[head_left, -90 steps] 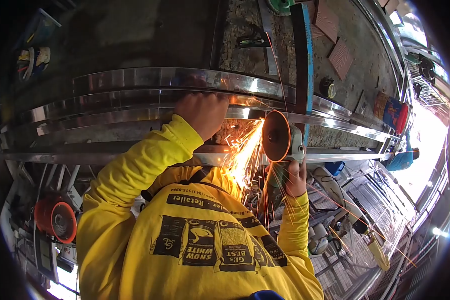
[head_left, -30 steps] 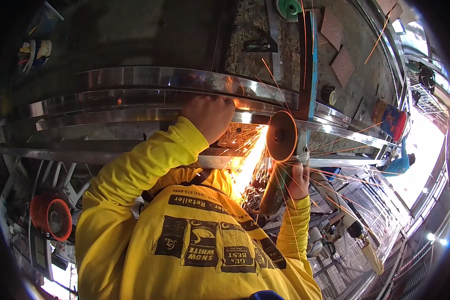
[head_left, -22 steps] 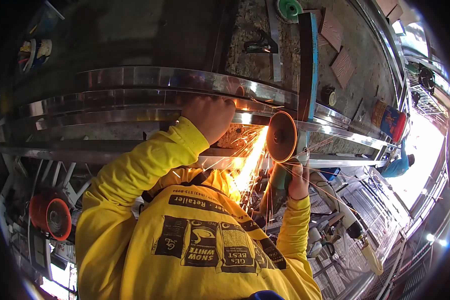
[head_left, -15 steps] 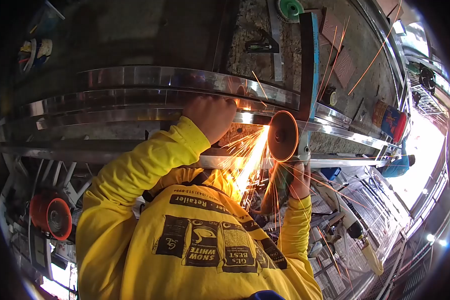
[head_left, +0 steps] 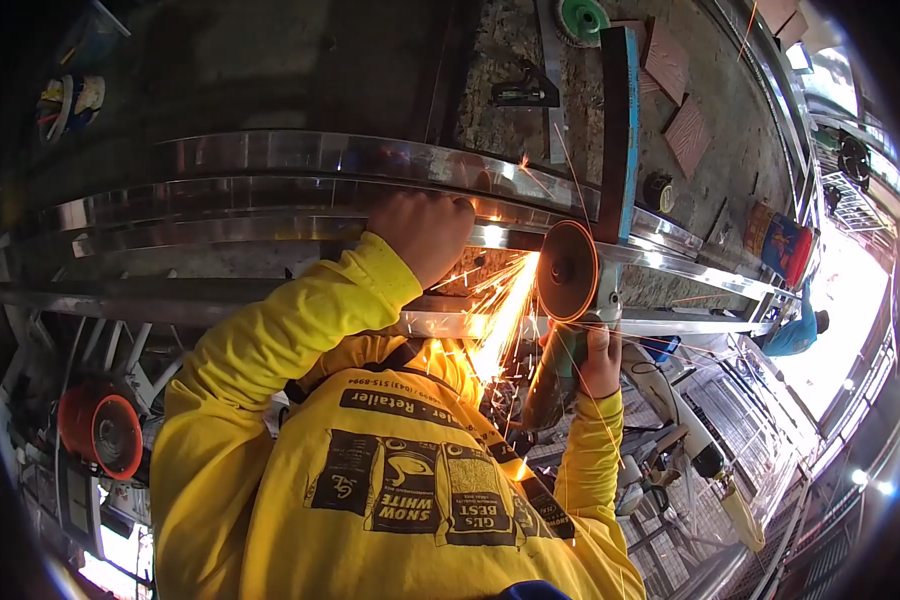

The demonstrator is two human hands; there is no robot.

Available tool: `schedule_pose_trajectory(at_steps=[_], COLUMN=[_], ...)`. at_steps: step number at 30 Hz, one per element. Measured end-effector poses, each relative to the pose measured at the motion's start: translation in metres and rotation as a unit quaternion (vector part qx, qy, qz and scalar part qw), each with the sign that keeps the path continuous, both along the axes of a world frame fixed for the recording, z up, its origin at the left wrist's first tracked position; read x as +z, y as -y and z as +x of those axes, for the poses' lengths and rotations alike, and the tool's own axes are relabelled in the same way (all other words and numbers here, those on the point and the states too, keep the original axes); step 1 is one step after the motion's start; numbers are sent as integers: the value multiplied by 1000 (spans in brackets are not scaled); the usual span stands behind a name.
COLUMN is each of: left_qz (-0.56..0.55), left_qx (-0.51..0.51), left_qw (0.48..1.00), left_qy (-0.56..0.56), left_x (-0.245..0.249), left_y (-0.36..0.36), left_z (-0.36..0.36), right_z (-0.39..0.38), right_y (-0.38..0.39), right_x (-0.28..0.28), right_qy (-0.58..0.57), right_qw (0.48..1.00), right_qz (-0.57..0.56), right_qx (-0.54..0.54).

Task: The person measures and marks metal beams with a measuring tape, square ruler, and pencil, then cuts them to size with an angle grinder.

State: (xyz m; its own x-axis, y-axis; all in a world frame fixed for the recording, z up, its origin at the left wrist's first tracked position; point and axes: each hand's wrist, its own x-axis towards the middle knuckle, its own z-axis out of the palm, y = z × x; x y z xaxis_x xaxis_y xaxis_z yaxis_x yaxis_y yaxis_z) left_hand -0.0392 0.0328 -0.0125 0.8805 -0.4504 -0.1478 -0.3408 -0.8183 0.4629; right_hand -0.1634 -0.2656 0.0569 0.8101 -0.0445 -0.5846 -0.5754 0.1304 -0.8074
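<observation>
My right hand (head_left: 599,362) is closed around an angle grinder (head_left: 550,385), whose disc (head_left: 568,270) meets the side of a shiny metal tube (head_left: 515,237). From that contact a bright fan of sparks (head_left: 505,310) sprays down toward the yellow shirt (head_left: 400,480). My left hand (head_left: 422,235), in a fist with its knuckles up, grips the tube to the left of the disc. Its fingertips are hidden. A second polished tube (head_left: 370,158) runs alongside, farther from my body.
A blue-edged metal bar (head_left: 618,140) stands across the tubes near the disc. Beyond lie a green wheel (head_left: 581,18), a black-headed square (head_left: 525,90) and reddish tiles (head_left: 687,135). An orange fan-like object (head_left: 100,428) is at left. A person in blue (head_left: 795,332) is far right.
The grinder has tilted slightly, and more of its body shows below the disc. The spark spray is narrower. My left hand has stayed put on the tube.
</observation>
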Motion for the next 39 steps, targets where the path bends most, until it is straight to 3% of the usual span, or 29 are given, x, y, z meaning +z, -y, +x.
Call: schedule_pose_trajectory(at_steps=[15, 18, 20, 21, 24, 31, 34, 39], left_qz=[-21, 1, 19, 28, 25, 61, 37, 26], left_qx=[5, -21, -18, -17, 19, 17, 18, -14], left_qw=[999, 996, 996, 996, 989, 987, 988, 997], left_qy=[24, -84, -86, -87, 142, 149, 149, 65], left_x=[-2, 9, 10, 9, -5, 1, 5, 1], left_y=[0, -2, -1, 0, 4, 2, 2, -2], left_z=[-1, 4, 3, 1, -18, -32, -33, -29], right_z=[6, 12, 19, 20, 15, -21, -27, -42], right_y=[-10, -13, -7, -11, 2, 24, 25, 20], right_x=[3, 7, 11, 13, 14, 9, 10, -8], right_qy=[12, 3, -1, 1, 20, 78, 60, 51], right_qw=[999, 999, 1000, 996, 999, 992, 998, 997], right_qz=[-53, -46, -26, -85, -38, -89, -2, -65], right_qx=[-3, -16, 6, -23, -27, -42, 10, 11])
